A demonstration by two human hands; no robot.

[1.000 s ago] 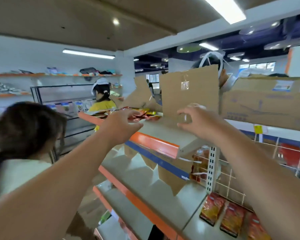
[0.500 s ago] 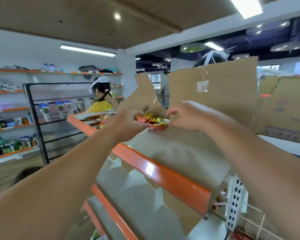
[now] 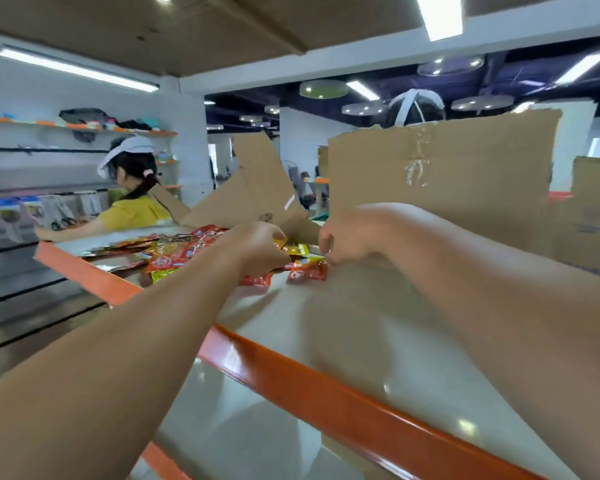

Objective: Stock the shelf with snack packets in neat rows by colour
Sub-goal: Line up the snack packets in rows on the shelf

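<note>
Orange-edged top shelf [image 3: 84,271]: an unsorted heap of snack packets [image 3: 174,251] lies at left. The left hand [image 3: 257,245] pinches a yellow packet [image 3: 297,249], with a red packet [image 3: 309,268] flat just beside it. The right hand [image 3: 350,237] is curled, its grip hidden. Best practice is to lift one colour at a time and align the packet edges to the shelf front.

red and yellow snack packets [image 3: 174,252], orange-edged shelf [image 3: 326,386].
</note>
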